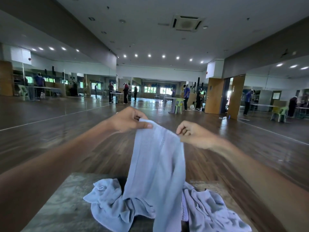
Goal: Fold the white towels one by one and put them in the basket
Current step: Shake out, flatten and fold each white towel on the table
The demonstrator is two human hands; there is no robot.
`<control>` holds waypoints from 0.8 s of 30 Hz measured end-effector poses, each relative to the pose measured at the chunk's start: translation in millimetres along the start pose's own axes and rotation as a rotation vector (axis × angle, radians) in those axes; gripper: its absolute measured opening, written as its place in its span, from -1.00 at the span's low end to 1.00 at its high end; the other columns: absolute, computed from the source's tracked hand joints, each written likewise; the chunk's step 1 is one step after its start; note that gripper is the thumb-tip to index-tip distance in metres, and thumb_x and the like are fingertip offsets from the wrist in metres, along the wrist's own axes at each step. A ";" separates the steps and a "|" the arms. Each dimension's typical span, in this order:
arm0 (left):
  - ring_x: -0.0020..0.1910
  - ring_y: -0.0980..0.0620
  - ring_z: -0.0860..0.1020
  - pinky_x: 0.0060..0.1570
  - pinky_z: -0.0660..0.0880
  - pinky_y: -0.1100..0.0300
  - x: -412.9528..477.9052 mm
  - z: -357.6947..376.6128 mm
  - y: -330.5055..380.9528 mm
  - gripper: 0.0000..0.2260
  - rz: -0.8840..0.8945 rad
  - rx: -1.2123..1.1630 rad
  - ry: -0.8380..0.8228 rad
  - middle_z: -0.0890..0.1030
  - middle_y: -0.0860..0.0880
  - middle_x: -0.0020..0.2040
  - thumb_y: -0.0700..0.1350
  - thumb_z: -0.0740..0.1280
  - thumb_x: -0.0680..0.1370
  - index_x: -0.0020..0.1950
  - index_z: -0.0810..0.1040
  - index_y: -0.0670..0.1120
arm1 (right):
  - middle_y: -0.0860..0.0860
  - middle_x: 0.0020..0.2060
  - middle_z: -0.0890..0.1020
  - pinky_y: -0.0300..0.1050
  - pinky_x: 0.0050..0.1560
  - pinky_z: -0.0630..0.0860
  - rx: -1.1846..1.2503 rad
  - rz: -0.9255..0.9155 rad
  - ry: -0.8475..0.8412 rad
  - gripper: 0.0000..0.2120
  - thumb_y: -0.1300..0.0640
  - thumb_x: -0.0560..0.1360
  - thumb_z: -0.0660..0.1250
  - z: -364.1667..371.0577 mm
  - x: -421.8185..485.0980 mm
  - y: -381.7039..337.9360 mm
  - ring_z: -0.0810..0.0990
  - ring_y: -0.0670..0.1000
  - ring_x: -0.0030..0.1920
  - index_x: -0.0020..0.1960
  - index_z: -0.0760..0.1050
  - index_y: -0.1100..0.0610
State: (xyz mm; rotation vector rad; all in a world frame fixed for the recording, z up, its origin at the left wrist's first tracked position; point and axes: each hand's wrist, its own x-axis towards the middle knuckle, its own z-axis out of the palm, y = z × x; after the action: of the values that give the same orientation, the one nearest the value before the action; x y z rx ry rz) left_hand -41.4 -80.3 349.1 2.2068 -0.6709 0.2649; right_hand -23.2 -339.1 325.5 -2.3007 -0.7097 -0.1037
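Towel (157,164) held up in the air over the tabletop (66,198), both hands at its top edge. Left hand (128,120): grip pinched on the top left corner, thumb across the near face, fingers curled behind. Right hand (194,133): grip pinched on the top right corner between thumb and fingertips. Top edge runs between the hands, sloping slightly down toward the right, a little slack. Long axis vertical: cloth hangs straight down from the hands in lengthwise folds, with a woven band across it near the top. Lower end reaches the crumpled towels (107,198) heaped on the near part of the tabletop, left and right of the hanging one. Strip of white perforated material (184,210) shows in the heap at right; cannot tell what it is. Dark wood floor (66,131) beyond.
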 end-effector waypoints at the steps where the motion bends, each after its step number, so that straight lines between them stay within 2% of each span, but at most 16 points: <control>1: -0.05 -0.07 0.65 -0.04 0.60 0.14 2.6 3.8 5.7 -0.83 0.022 -0.005 0.013 0.68 -0.13 -0.07 -0.15 0.43 0.45 -0.03 0.64 -0.23 | 0.04 -0.09 0.56 -0.18 -0.07 0.46 0.015 -0.017 -0.007 -0.84 0.24 0.47 0.33 7.6 1.7 -1.7 0.52 -0.04 -0.13 0.01 0.45 0.07; 3: -0.07 -0.17 0.63 -0.03 0.58 -0.01 8.5 12.0 13.4 -0.83 0.060 0.013 0.017 0.68 -0.15 -0.10 -0.09 0.47 0.41 -0.07 0.67 -0.15 | 0.04 -0.04 0.58 -0.17 -0.01 0.47 0.122 -0.061 0.012 -0.81 0.14 0.46 0.39 20.7 5.9 -8.8 0.56 -0.03 -0.06 0.05 0.47 0.04; 5: -0.11 -0.27 0.60 -0.05 0.53 -0.10 10.4 18.2 18.1 -0.76 0.083 0.028 0.000 0.67 -0.24 -0.11 0.05 0.51 0.33 -0.11 0.69 -0.07 | 0.00 -0.14 0.60 -0.21 -0.08 0.45 0.214 -0.100 0.040 -0.84 0.08 0.44 0.43 27.7 9.6 -16.5 0.56 -0.08 -0.15 -0.02 0.53 0.07; 6: -0.14 -0.23 0.60 -0.06 0.52 -0.04 10.9 19.7 18.9 -0.74 0.085 0.004 -0.004 0.66 -0.25 -0.12 0.06 0.51 0.32 -0.11 0.69 -0.07 | -0.02 -0.20 0.61 -0.24 -0.11 0.44 0.231 -0.113 0.051 -0.88 0.07 0.44 0.43 29.1 11.0 -19.0 0.55 -0.11 -0.19 -0.07 0.55 0.08; 8: -0.16 -0.04 0.62 -0.04 0.53 0.12 10.8 20.9 18.9 -0.79 0.086 -0.051 0.006 0.68 -0.19 -0.12 -0.09 0.51 0.36 -0.09 0.68 -0.17 | -0.02 -0.26 0.61 -0.25 -0.14 0.42 0.250 -0.125 0.062 -0.93 0.12 0.46 0.41 29.4 12.3 -21.1 0.54 -0.11 -0.24 -0.14 0.56 0.11; 10: -0.19 0.03 0.61 -0.09 0.53 0.19 9.2 21.5 17.7 -0.87 0.089 -0.079 0.026 0.68 -0.17 -0.14 -0.19 0.49 0.39 -0.11 0.66 -0.21 | 0.04 -0.29 0.59 -0.18 -0.16 0.38 0.284 -0.111 0.095 -0.93 0.19 0.46 0.40 27.0 12.9 -20.1 0.50 -0.05 -0.26 -0.18 0.53 0.13; 12: -0.26 0.09 0.58 -0.18 0.52 0.26 4.9 23.6 13.9 -0.95 0.061 -0.101 0.014 0.66 -0.08 -0.24 -0.23 0.46 0.42 -0.19 0.62 -0.18 | 0.12 -0.30 0.56 -0.09 -0.14 0.36 0.323 -0.093 0.147 -0.88 0.28 0.46 0.37 22.4 13.6 -19.3 0.47 0.02 -0.24 -0.22 0.48 0.14; 14: -0.41 0.25 0.52 -0.32 0.43 0.43 0.1 28.9 8.9 -0.89 0.012 -0.110 -0.025 0.60 0.11 -0.41 -0.25 0.39 0.49 -0.24 0.55 -0.15 | 0.11 -0.30 0.56 -0.05 -0.09 0.40 0.334 -0.073 0.178 -0.85 0.34 0.45 0.33 16.3 13.0 -20.3 0.50 0.03 -0.23 -0.23 0.46 0.14; 15: -0.47 0.28 0.51 -0.37 0.39 0.48 -1.2 33.2 5.3 -0.88 -0.013 -0.125 -0.038 0.59 0.14 -0.45 -0.23 0.36 0.52 -0.22 0.52 -0.16 | 0.09 -0.30 0.57 -0.07 -0.06 0.43 0.335 -0.063 0.167 -0.85 0.37 0.45 0.31 13.5 12.1 -20.8 0.52 0.01 -0.23 -0.20 0.47 0.15; 17: -0.45 0.27 0.55 -0.36 0.40 0.47 -1.9 40.7 2.1 -0.89 -0.027 -0.164 -0.020 0.63 0.10 -0.39 -0.17 0.35 0.54 -0.11 0.53 -0.22 | 0.04 -0.30 0.59 -0.17 -0.10 0.47 0.353 -0.049 0.094 -0.86 0.38 0.46 0.30 10.3 9.5 -21.0 0.56 -0.03 -0.24 -0.11 0.48 0.16; 20: -0.35 0.17 0.60 -0.29 0.47 0.37 3.7 48.9 4.0 -0.82 0.002 -0.199 0.033 0.66 -0.01 -0.28 -0.17 0.37 0.52 -0.02 0.55 -0.30 | 0.00 -0.35 0.58 -0.30 -0.27 0.44 0.331 -0.068 0.054 -0.83 0.24 0.44 0.41 10.2 4.6 -19.1 0.54 -0.08 -0.35 0.02 0.50 0.14; 22: -0.42 0.22 0.53 -0.36 0.41 0.39 5.9 54.7 6.2 -0.85 0.010 -0.185 0.031 0.62 0.06 -0.37 -0.20 0.37 0.51 -0.05 0.56 -0.30 | 0.03 -0.39 0.55 -0.37 -0.43 0.37 0.305 -0.090 0.091 -0.82 0.21 0.44 0.42 9.8 1.9 -18.5 0.49 -0.10 -0.45 0.04 0.54 0.17; 24: -0.46 0.24 0.50 -0.39 0.39 0.39 5.8 61.6 5.0 -0.89 0.017 -0.187 0.018 0.60 0.12 -0.43 -0.20 0.39 0.50 -0.09 0.57 -0.26 | 0.05 -0.37 0.56 -0.41 -0.47 0.34 0.281 -0.109 0.119 -0.87 0.23 0.45 0.40 8.4 0.0 -17.7 0.48 -0.10 -0.46 -0.01 0.56 0.21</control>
State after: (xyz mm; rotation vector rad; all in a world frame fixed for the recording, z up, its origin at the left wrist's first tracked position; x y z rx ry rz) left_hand -41.0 -131.4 313.9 2.0192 -0.6769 0.2206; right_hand -33.5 -323.2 330.2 -1.9720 -0.7376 -0.1783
